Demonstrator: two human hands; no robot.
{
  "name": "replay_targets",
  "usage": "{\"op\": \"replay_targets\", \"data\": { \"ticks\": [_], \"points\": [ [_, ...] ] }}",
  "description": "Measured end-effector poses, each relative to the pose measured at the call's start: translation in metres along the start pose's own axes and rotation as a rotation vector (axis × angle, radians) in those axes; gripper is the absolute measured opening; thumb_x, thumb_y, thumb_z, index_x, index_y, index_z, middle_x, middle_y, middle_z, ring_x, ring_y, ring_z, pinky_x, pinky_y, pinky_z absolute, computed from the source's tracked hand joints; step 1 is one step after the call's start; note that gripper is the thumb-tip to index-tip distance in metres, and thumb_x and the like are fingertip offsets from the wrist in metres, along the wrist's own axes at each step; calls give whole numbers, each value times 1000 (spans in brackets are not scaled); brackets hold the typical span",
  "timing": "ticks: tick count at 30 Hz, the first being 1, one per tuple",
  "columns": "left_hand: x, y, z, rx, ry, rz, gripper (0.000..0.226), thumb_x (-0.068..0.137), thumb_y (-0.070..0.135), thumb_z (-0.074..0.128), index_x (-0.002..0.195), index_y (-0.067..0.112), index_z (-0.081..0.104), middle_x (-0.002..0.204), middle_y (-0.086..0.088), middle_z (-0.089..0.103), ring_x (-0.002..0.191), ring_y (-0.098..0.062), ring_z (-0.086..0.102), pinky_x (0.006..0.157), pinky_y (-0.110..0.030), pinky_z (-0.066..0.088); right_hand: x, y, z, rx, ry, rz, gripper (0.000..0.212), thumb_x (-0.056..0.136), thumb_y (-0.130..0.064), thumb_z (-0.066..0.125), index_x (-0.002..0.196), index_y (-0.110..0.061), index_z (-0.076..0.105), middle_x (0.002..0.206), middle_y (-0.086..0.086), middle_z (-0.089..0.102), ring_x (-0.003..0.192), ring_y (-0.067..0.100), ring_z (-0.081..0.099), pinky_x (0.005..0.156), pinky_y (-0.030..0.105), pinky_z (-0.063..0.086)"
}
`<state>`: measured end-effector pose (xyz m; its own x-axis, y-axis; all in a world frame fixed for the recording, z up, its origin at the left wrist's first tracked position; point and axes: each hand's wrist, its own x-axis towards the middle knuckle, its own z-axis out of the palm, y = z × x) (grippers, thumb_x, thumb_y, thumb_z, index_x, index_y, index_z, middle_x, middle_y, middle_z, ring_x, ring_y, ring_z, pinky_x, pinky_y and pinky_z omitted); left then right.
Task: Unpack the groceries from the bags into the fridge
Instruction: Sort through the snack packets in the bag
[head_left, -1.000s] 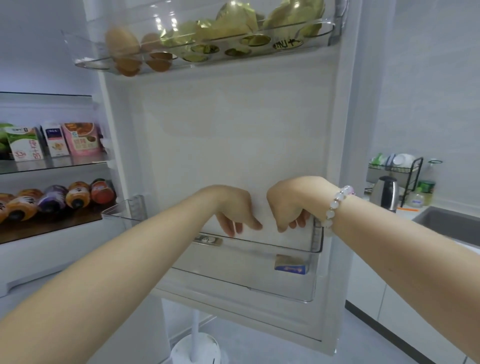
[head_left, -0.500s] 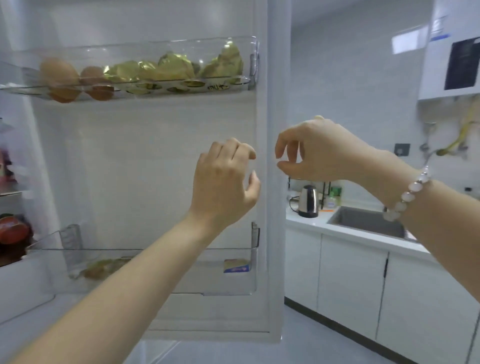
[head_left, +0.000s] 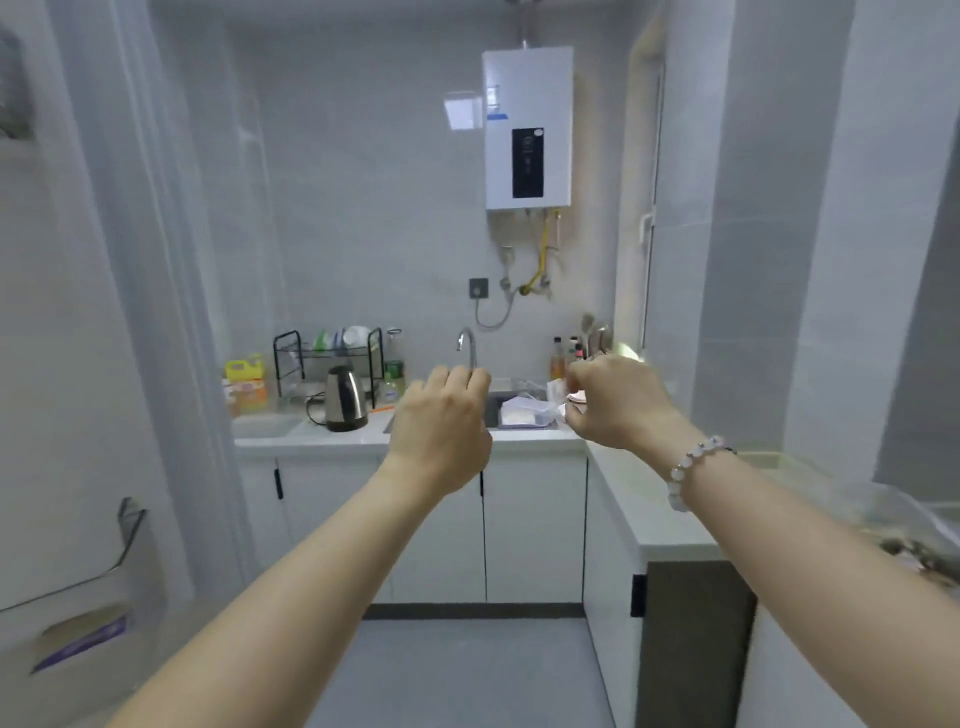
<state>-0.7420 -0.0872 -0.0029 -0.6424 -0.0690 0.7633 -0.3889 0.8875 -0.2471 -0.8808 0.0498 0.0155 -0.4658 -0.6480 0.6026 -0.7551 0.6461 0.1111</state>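
Observation:
My left hand (head_left: 441, 426) is raised in mid-air in front of the sink, fingers loosely curled, holding nothing. Level with it to the right is my right hand (head_left: 618, 400), wearing a bead bracelet, fingers also loosely bent and empty. The open fridge door (head_left: 78, 364) fills the left edge, blurred; its lower bin (head_left: 124, 535) holds a small carton (head_left: 78, 642). A clear plastic bag (head_left: 906, 522) with groceries lies on the counter at the far right, partly behind my right forearm. Clear plastic packaging (head_left: 527, 410) sits by the sink behind my hands.
A white counter (head_left: 649, 514) runs along the back and right walls. On it stand a steel kettle (head_left: 343, 402), a dish rack (head_left: 327, 358), a yellow bottle (head_left: 244, 379) and small bottles (head_left: 563, 356). A faucet (head_left: 467, 343) and water heater (head_left: 527, 127) are ahead.
My view has swung right from the fridge door to the kitchen counter. Both hands came up out of the door bin and now hover empty before the sink.

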Motion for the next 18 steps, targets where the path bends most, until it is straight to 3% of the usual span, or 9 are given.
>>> {"op": "replay_targets", "data": {
  "ticks": [9,11,14,18],
  "points": [
    [48,103,67,-111,-71,71,39,37,20,83,66,14,59,55,1,54,47,-22,50,48,-23,26,-33,111,27,-131,-25,112,21,85,-31,53,98,-17,62,99,2,62,98,22,58,71,28,42],
    [65,131,78,-161,-104,95,30,55,22,78,77,12,59,66,-2,60,57,-23,55,53,-25,30,-41,140,31,-177,-74,131,23,86,-31,52,101,-16,62,101,2,62,99,21,57,73,28,44],
    [84,178,100,-249,-131,107,20,84,21,52,101,13,54,98,-5,62,90,-25,56,69,-29,35,-57,185,41,-215,-121,178,22,87,-28,52,102,-15,60,101,1,61,99,20,56,71,28,43],
    [108,245,127,-345,-168,202,21,88,24,48,108,16,51,103,-1,62,92,-20,55,70,-25,36,-79,251,55,-264,-172,303,19,86,-25,53,101,-15,59,99,2,61,95,20,57,67,27,39]
  ]
}}
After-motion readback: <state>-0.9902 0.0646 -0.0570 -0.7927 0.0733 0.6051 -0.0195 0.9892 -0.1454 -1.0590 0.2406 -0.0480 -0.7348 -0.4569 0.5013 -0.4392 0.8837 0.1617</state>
